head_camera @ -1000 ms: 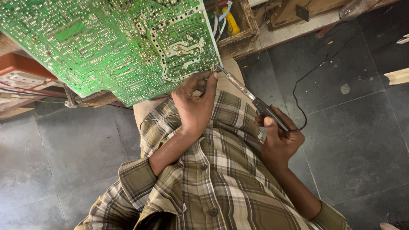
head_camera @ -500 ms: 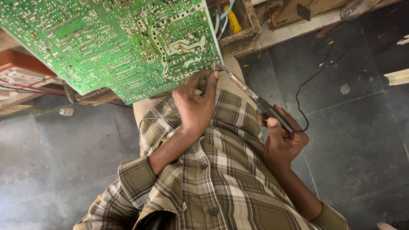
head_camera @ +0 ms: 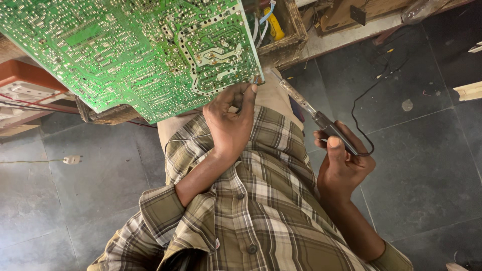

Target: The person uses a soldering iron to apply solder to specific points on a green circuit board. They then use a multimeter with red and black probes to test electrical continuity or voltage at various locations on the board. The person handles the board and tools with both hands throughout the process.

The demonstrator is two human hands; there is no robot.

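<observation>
Nearest, plaid shirt [head_camera: 261, 216] over the lap. Right hand [head_camera: 344, 168] closed around dark handle of soldering iron [head_camera: 321, 120], thumb up, tip aimed toward the board's lower right corner. Left hand [head_camera: 230, 125] half curled, fingertips pinching thin solder wire [head_camera: 188, 138] at that same corner, touching the board's edge. Green circuit board [head_camera: 130, 50] propped above the knees, solder side up: likely light, stiff, brittle, sharp with pin ends; best held by bare edges, never the joints. Beyond, a woven basket [head_camera: 288, 30] with yellow and white wires; left, an orange-topped box [head_camera: 25, 80]; small white plug [head_camera: 72, 159] on the grey floor [head_camera: 427, 150]. No readable labels.
</observation>
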